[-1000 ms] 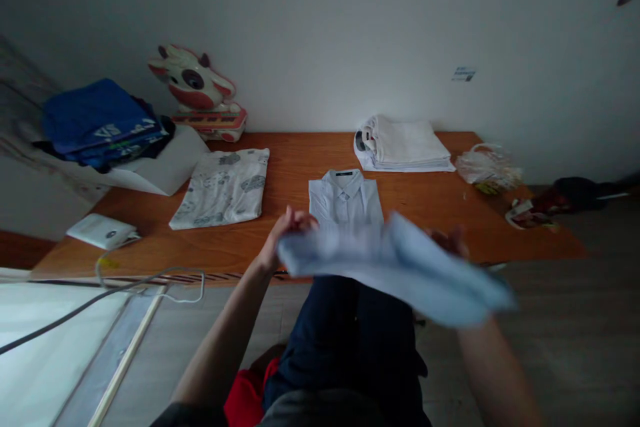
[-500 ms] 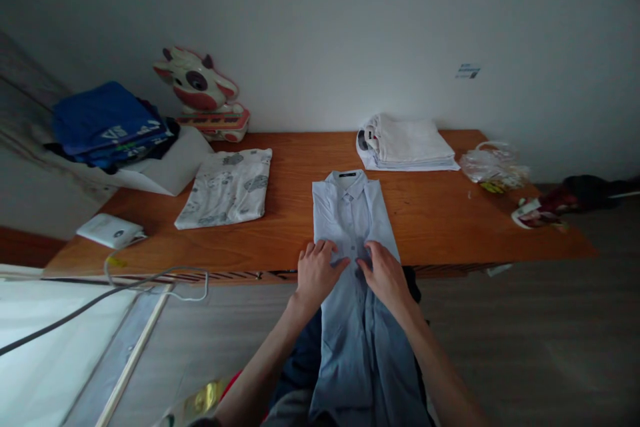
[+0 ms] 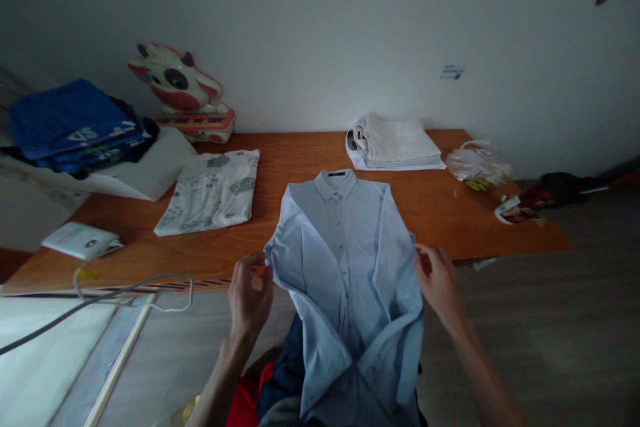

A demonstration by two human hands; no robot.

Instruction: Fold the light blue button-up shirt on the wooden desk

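Note:
A light blue button-up shirt (image 3: 340, 240) lies front up, its collar on the wooden table and its lower part hanging over the front edge toward my lap. Both sleeves run down over its front, bent inward lower down. At the shirt's left edge my left hand (image 3: 251, 293) pinches the fabric between thumb and fingers. My right hand (image 3: 439, 280) grips the opposite edge at about the same height, its fingertips partly hidden by the cloth.
On the wooden table (image 3: 295, 153) lie a folded patterned cloth (image 3: 213, 190), a folded white stack (image 3: 395, 143), a clear plastic bag (image 3: 477, 165) and a white device with a cable (image 3: 83, 240). A cow toy keyboard (image 3: 183, 90) and blue clothing (image 3: 75, 127) stand at the back left.
My hands have moved apart from the shirt's middle to its two side edges. The shirt, narrow before, is now spread wider, with its sleeves showing over the front. The view has shifted slightly right.

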